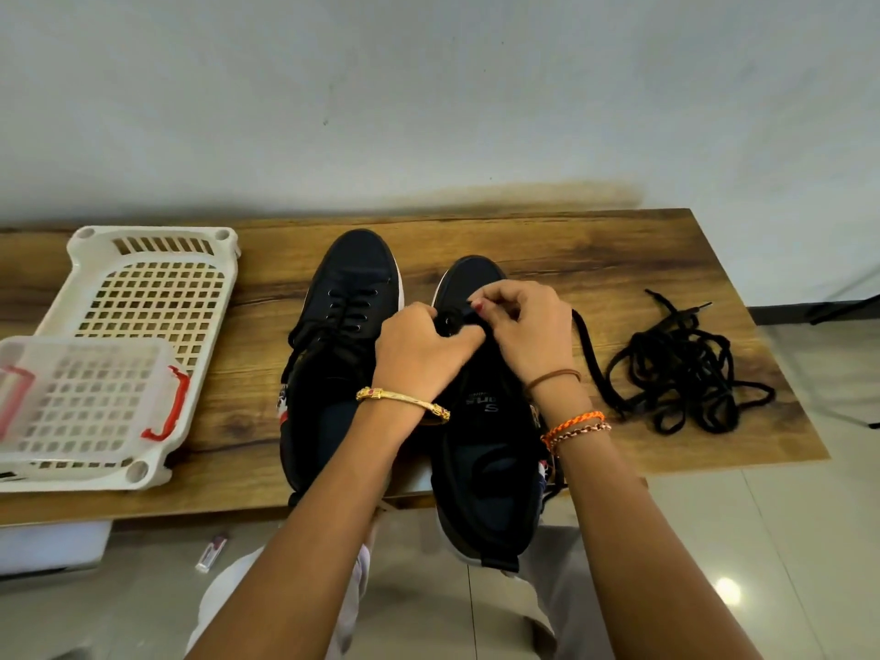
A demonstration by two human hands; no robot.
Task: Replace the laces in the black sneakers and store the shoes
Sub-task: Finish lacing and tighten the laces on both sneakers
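Here, my left hand (419, 347) and right hand (521, 326) both pinch the black lace (588, 354) over the right sneaker (485, 450) on the counter (571, 259). The left sneaker (343, 326) stands just beside it, laced. A loose pile of laces (685, 373) lies to the right.

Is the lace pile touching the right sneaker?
Apart. The head view shows bare wood between the lace pile and the right sneaker; only the lace being threaded runs between them.

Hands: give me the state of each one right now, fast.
Left hand: fingers curled, gripping the right sneaker at its eyelets.
Right hand: fingers pinching the black lace over the same sneaker.
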